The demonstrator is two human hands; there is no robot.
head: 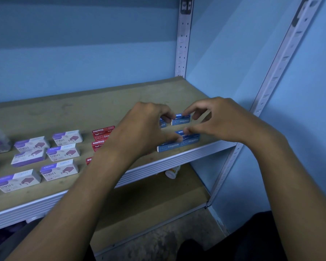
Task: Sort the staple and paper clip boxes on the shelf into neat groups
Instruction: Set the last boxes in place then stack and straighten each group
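The blue boxes [181,120] sit at the shelf's [94,110] right front, a rear pair and a front pair [179,143], each lying flat with its long axis across the shelf and printed face forward. They look small, stiff and dense with staples, likely best pinched by the short ends or long sides. The left hand [139,129] and right hand [215,121] each pinch them, grip closed; red boxes [100,133] and purple ones [64,152] lie leftward.
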